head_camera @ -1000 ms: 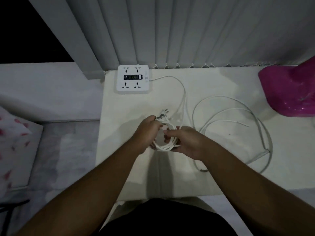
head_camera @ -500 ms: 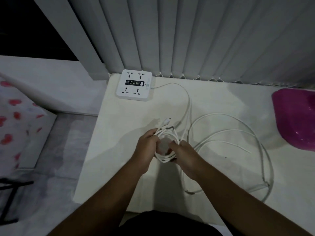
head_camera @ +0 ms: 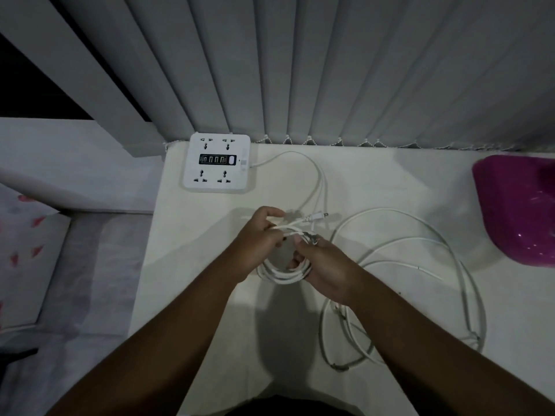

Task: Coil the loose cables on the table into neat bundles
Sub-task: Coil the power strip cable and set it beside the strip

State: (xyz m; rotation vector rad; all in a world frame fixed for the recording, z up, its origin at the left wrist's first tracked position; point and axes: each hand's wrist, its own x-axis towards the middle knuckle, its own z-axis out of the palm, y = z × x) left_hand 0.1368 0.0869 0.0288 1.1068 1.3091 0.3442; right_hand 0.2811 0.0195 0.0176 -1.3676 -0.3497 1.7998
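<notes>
Both hands meet mid-frame above the pale worktop: the left hand curls its fingers round the top strands of a small white cable coil, and the right hand grips the coil's right side. A loose cable sprawls in wide loops at right; a power strip sits upper left of the hands.

The plug, pointing up half a second ago, now points right as the left hand and right hand turn the coil.
</notes>
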